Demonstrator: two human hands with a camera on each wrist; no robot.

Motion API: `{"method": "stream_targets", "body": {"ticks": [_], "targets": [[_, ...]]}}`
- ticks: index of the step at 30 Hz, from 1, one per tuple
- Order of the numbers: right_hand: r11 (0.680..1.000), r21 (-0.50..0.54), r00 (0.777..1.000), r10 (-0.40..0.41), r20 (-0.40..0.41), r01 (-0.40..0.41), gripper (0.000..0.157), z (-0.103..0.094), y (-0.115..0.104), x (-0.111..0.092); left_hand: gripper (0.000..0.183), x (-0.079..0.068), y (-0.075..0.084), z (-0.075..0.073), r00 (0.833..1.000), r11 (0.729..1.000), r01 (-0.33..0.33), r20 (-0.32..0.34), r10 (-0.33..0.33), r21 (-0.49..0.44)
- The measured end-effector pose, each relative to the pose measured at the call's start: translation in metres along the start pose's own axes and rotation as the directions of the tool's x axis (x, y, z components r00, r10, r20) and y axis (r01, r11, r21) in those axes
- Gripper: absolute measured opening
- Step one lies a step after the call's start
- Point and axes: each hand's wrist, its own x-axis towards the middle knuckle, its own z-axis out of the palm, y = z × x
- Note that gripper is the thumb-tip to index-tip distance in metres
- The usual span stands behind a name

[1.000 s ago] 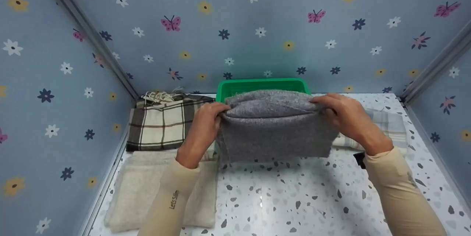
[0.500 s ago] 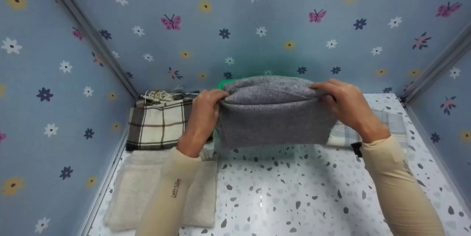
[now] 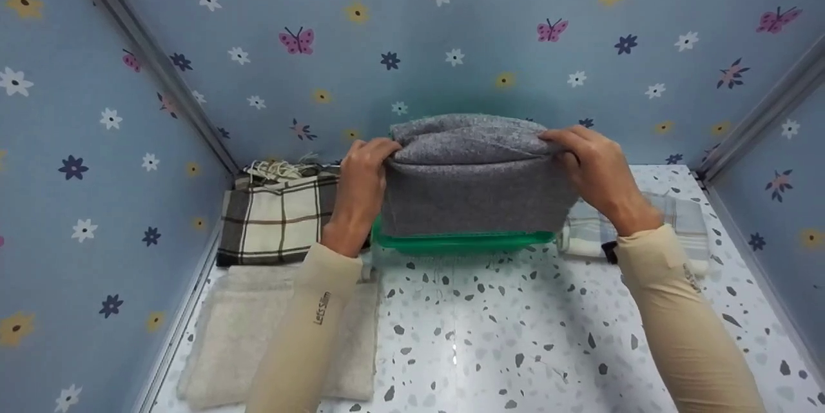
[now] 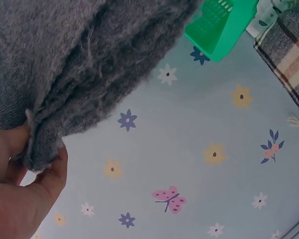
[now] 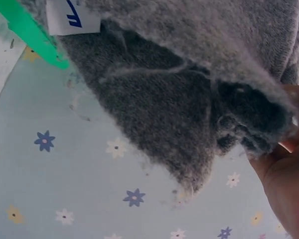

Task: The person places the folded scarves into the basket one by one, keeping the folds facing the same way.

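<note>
Glare whitens the speckled surface (image 3: 459, 342); 2 wrist views look soft.

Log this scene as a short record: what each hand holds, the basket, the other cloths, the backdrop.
Left hand: left hand pinches the left end of the gray cloth
Right hand: right hand pinches its right end
Cloth detail: folded; white label with blue print
Basket: green basket, mostly hidden behind the gray cloth in the head view; contents not visible there
Left side: dark-and-white plaid cloth, beige cloth nearer the person
Right side: pale plaid cloth
Backdrop: blue wall, flowers and butterflies
</note>
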Motion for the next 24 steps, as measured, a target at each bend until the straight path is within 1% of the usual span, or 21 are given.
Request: {"method": "stream_targets", "body": {"ticks": [5, 9, 13, 19, 24], "targets": [[0.999, -0.022, 0.998, -0.041, -0.045, 0.04, 0.035, 0.013, 0.007, -0.003, 0.035, 0.002, -0.006, 0.01, 0.998, 0.999, -0.023, -0.059, 0.025, 0.038], [0.997, -0.048, 0.993, -0.073, -0.092, 0.068, 0.035, 0.025, 0.014, -0.005, 0.035, 0.001, -0.01, 0.019, 0.996, 0.999, -0.03, -0.082, 0.033, 0.042], [0.995, -0.065, 0.989, -0.08, -0.125, 0.072, 0.035, 0.036, 0.021, -0.008, 0.036, -0.002, -0.015, 0.027, 0.994, 0.997, -0.044, -0.096, 0.049, 0.056], [0.995, -0.07, 0.99, -0.074, -0.12, 0.066, 0.035, 0.051, 0.029, -0.013, 0.033, -0.006, -0.022, 0.039, 0.995, 0.994, -0.041, -0.086, 0.05, 0.104], [0.998, -0.052, 0.997, -0.043, -0.068, 0.04, 0.04, 0.06, 0.032, -0.016, 0.03, -0.01, -0.03, 0.045, 0.999, 0.996, -0.014, -0.034, 0.017, 0.092]]}}
